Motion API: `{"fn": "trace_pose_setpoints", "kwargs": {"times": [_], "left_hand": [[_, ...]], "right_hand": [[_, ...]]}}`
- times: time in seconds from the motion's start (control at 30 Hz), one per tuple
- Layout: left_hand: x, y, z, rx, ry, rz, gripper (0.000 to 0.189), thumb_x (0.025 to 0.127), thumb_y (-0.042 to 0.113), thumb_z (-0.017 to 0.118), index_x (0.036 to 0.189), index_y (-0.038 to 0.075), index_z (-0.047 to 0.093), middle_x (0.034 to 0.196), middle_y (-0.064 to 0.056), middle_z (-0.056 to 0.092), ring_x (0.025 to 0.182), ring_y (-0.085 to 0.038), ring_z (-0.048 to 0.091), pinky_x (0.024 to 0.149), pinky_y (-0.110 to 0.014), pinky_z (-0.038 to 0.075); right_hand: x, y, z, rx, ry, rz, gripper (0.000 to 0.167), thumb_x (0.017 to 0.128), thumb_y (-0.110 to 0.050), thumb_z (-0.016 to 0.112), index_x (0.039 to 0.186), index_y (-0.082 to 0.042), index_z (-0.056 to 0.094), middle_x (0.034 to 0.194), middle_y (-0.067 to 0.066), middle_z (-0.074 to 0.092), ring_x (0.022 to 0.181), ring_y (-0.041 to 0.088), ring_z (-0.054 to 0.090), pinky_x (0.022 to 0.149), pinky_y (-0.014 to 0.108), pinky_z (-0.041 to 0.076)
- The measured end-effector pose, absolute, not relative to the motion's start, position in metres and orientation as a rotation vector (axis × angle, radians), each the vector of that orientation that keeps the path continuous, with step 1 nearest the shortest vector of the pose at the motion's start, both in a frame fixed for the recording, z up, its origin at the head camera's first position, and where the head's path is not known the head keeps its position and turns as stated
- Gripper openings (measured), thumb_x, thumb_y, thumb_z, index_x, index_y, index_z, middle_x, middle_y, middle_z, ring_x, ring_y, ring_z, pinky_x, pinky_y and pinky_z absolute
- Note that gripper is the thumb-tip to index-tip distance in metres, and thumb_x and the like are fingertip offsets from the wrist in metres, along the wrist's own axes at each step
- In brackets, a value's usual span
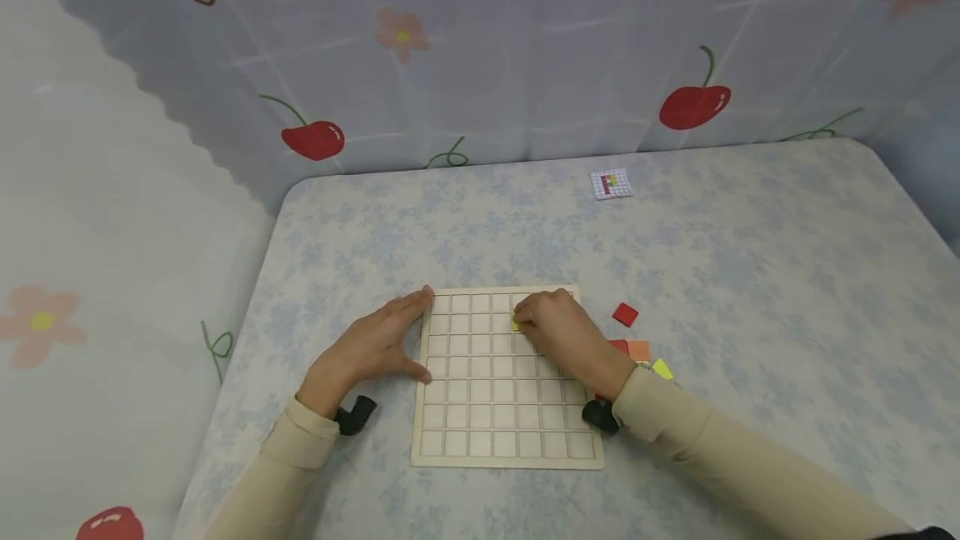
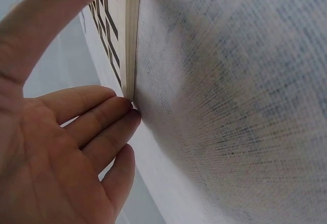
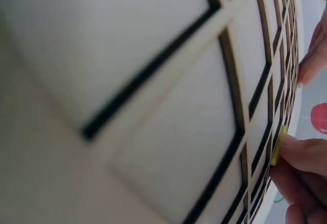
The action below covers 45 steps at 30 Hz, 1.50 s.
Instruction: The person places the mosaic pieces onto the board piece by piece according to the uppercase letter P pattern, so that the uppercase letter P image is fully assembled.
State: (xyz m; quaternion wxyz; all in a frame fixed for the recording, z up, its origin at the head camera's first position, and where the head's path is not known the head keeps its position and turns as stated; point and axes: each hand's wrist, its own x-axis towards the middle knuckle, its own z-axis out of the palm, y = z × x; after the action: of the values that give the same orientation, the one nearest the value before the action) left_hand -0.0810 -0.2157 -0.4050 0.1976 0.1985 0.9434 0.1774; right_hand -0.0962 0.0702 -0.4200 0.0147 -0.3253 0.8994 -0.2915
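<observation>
A wooden grid board [image 1: 480, 467] with square cells lies flat on the table. My right hand [image 1: 562, 336] pinches a small yellow square tile [image 3: 278, 146] between thumb and fingers, right at the cells in the board's upper right part. The right wrist view shows the tile tilted against the grid lines. My left hand [image 1: 371, 344] rests at the board's left side, thumb and fingers spread, fingertips at the edge near the top left corner. In the left wrist view the fingers [image 2: 102, 127] are nearly straight beside the board's edge.
Right of the board lie a red tile [image 1: 626, 314], an orange tile [image 1: 638, 351] and a yellow tile [image 1: 662, 369], with more red ones partly under the right forearm. A small pattern card [image 1: 611, 184] lies near the table's back edge. A printed curtain [image 1: 495, 65] hangs behind.
</observation>
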Motion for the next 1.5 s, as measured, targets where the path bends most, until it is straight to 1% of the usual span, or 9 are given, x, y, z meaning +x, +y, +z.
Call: {"fn": "trace_pose_setpoints", "kwargs": {"times": [0.17, 0.27, 0.4, 0.53, 0.7, 0.83, 1.1, 1.33, 1.5], "left_hand": [[-0.079, -0.216, -0.407, 0.544, 2.648, 0.499, 0.119, 0.065, 0.040, 0.092, 0.156, 0.004, 0.024, 0.161, -0.011, 0.021, 0.146, -0.033, 0.024, 0.113, -0.051, 0.031], [-0.079, -0.215, -0.408, 0.537, 2.645, 0.512, 0.119, 0.065, 0.040, 0.092, 0.156, 0.004, 0.024, 0.161, -0.011, 0.022, 0.146, -0.033, 0.024, 0.112, -0.052, 0.032], [-0.078, -0.214, -0.407, 0.539, 2.651, 0.515, 0.120, 0.064, 0.039, 0.092, 0.156, 0.003, 0.024, 0.161, -0.012, 0.023, 0.146, -0.033, 0.025, 0.111, -0.053, 0.034], [-0.079, -0.214, -0.405, 0.543, 2.657, 0.504, 0.119, 0.064, 0.039, 0.092, 0.155, 0.003, 0.025, 0.161, -0.012, 0.023, 0.146, -0.033, 0.025, 0.111, -0.052, 0.034], [-0.079, -0.212, -0.405, 0.541, 2.651, 0.497, 0.119, 0.064, 0.039, 0.092, 0.156, 0.003, 0.025, 0.161, -0.012, 0.023, 0.146, -0.033, 0.025, 0.111, -0.052, 0.034], [-0.079, -0.212, -0.404, 0.550, 2.653, 0.491, 0.119, 0.064, 0.039, 0.092, 0.155, 0.002, 0.024, 0.160, -0.013, 0.023, 0.145, -0.034, 0.026, 0.111, -0.052, 0.034], [-0.079, -0.213, -0.403, 0.539, 2.657, 0.495, 0.119, 0.064, 0.039, 0.092, 0.156, 0.003, 0.025, 0.161, -0.012, 0.023, 0.145, -0.034, 0.026, 0.111, -0.053, 0.033], [-0.079, -0.214, -0.404, 0.546, 2.656, 0.499, 0.119, 0.064, 0.040, 0.092, 0.156, 0.003, 0.026, 0.161, -0.012, 0.023, 0.145, -0.035, 0.026, 0.111, -0.054, 0.034], [-0.078, -0.214, -0.404, 0.552, 2.661, 0.502, 0.118, 0.064, 0.039, 0.092, 0.155, 0.003, 0.027, 0.160, -0.012, 0.024, 0.145, -0.036, 0.027, 0.111, -0.053, 0.033]], "right_hand": [[-0.096, 0.068, -0.419, -1.028, 2.827, -0.876, 0.033, 0.086, 0.010, 0.064, 0.063, -0.014, 0.065, 0.082, -0.001, 0.069, 0.072, 0.013, 0.058, 0.070, 0.029, 0.047], [-0.095, 0.069, -0.419, -1.028, 2.829, -0.877, 0.034, 0.086, 0.010, 0.063, 0.063, -0.014, 0.064, 0.076, -0.003, 0.066, 0.065, 0.010, 0.049, 0.065, 0.027, 0.042], [-0.093, 0.070, -0.419, -1.016, 2.826, -0.904, 0.027, 0.085, 0.010, 0.065, 0.071, -0.013, 0.070, 0.082, -0.002, 0.069, 0.069, 0.011, 0.056, 0.066, 0.027, 0.047], [-0.092, 0.071, -0.420, -0.985, 2.837, -0.883, 0.016, 0.083, 0.007, 0.072, 0.088, -0.008, 0.076, 0.097, 0.004, 0.074, 0.089, 0.021, 0.067, 0.082, 0.035, 0.054], [-0.088, 0.074, -0.419, -0.947, 2.855, -0.851, 0.023, 0.081, 0.003, 0.076, 0.104, -0.004, 0.076, 0.109, 0.010, 0.072, 0.107, 0.029, 0.066, 0.097, 0.045, 0.049], [-0.083, 0.084, -0.417, -0.903, 2.860, -0.880, 0.025, 0.082, 0.003, 0.073, 0.106, -0.003, 0.076, 0.110, 0.010, 0.072, 0.107, 0.028, 0.066, 0.098, 0.049, 0.046], [-0.073, 0.111, -0.416, -0.837, 2.902, -0.818, 0.027, 0.082, 0.005, 0.072, 0.107, -0.002, 0.075, 0.108, 0.009, 0.072, 0.104, 0.027, 0.066, 0.086, 0.046, 0.049], [-0.061, 0.143, -0.416, -0.712, 2.886, -0.873, 0.029, 0.083, 0.000, 0.076, 0.112, -0.001, 0.074, 0.112, 0.011, 0.071, 0.105, 0.029, 0.066, 0.094, 0.051, 0.048], [-0.053, 0.165, -0.413, -0.644, 2.915, -0.884, 0.027, 0.083, -0.002, 0.077, 0.110, -0.001, 0.074, 0.107, 0.009, 0.072, 0.099, 0.027, 0.067, 0.094, 0.052, 0.046]]}}
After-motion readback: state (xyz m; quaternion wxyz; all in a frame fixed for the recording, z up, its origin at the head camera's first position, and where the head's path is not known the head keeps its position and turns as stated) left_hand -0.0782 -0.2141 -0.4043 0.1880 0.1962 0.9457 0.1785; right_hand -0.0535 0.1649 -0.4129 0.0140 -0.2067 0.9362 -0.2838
